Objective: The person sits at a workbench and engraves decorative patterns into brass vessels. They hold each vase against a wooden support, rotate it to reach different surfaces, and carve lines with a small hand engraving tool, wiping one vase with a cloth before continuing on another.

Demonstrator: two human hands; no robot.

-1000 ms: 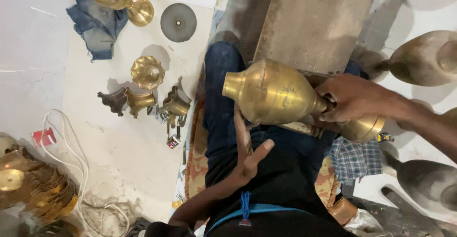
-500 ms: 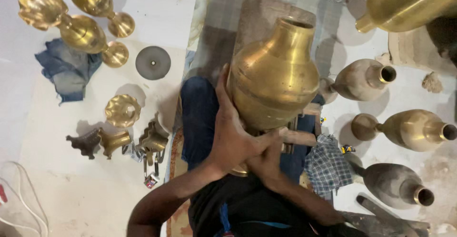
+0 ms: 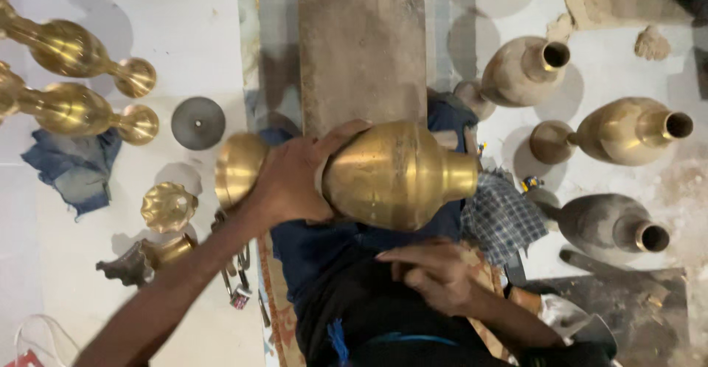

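A large brass vase (image 3: pixel 398 175) lies sideways over my lap, its open mouth pointing right and its round foot (image 3: pixel 240 168) to the left. My left hand (image 3: pixel 295 179) is wrapped around the narrow waist between foot and body and holds it up. Below the vase, my right hand (image 3: pixel 435 275) rests on my dark clothing, blurred, with nothing in it. A checked cloth (image 3: pixel 501 216) lies by the vase's mouth.
A worn flat board (image 3: pixel 361 50) lies ahead of my knees. To the right lie a brass vase (image 3: pixel 627 131) and two dull grey ones (image 3: pixel 523 72) (image 3: pixel 612 223). On the left are two brass stands (image 3: pixel 74 50) (image 3: pixel 81 109), a grey disc (image 3: pixel 198 122), a blue rag (image 3: pixel 70 168) and small brass pieces (image 3: pixel 168 206).
The vase stood upright between both hands; it now lies sideways, mouth to the right. My right hand has let go and dropped to my lap; my left grips the waist.
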